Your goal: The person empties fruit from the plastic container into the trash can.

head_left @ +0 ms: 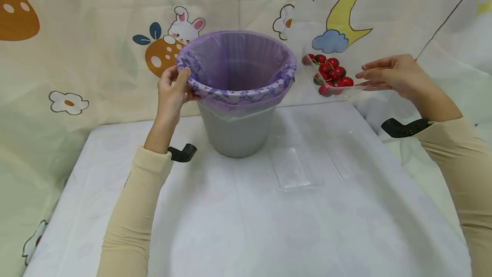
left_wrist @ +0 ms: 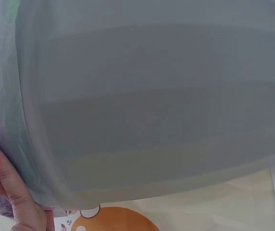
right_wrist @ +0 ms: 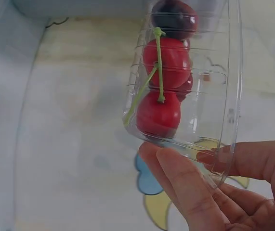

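A grey trash can (head_left: 238, 136) with a purple-patterned trash bag (head_left: 246, 96) folded over its rim stands at the table's far edge. My left hand (head_left: 173, 91) grips the bagged rim on its left side, thumb on top and fingers beneath. In the left wrist view the fingers (left_wrist: 13, 185) lie against the bag beside the can's wall. To the right of the can, my right hand (head_left: 397, 75) pinches the edge of a clear plastic box (right_wrist: 231, 96) in the air. Several red cherries (head_left: 333, 74) with green stems sit in it.
A clear plastic lid (head_left: 294, 170) lies on the white tablecloth (head_left: 246, 225), right of the can's base. Behind the table hangs a cartoon-printed curtain (head_left: 111, 7). Black wrist mounts (head_left: 183, 153) sit on both sleeves.
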{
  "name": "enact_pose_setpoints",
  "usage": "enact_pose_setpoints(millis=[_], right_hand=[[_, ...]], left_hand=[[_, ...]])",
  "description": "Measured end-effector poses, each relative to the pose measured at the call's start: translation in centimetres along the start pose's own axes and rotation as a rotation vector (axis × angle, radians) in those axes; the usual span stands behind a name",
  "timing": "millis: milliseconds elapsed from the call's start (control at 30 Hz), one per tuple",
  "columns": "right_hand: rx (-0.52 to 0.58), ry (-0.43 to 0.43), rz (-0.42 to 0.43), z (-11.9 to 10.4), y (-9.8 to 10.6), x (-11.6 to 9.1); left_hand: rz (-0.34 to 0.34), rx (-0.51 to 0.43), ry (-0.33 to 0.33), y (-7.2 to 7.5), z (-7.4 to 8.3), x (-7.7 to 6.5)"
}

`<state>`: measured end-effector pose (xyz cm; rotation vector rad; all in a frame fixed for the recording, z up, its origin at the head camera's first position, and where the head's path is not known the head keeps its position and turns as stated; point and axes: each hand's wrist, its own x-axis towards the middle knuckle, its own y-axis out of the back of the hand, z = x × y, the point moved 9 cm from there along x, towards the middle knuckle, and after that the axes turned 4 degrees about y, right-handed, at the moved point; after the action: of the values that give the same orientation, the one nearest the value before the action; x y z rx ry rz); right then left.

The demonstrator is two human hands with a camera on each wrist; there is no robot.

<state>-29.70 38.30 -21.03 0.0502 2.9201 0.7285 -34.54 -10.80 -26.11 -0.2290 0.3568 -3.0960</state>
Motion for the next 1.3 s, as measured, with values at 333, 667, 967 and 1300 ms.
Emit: enact_pose_setpoints(millis=[333,667,967,1300], right_hand=[[0.143,-0.014,0.029,-4.7,0.9,-0.3],[0.254,0.084,0.03,-8.6,-2.0,1.3],[0.201,0.197,-0.019,-11.6,-5.9,2.6],[0.084,0.245,0.026,-12.8,-9.9,3.2]], left_hand=[[0.024,0.004,0.013,0.3,-0.1,0.0],[0.03,-0.003,0.012,0.1,-0.3,0.2],[0.026,0.003,0.009,-0.1,-0.5,0.1],[0.025,0.013,0.008,-0.3,-0.3,0.1]])
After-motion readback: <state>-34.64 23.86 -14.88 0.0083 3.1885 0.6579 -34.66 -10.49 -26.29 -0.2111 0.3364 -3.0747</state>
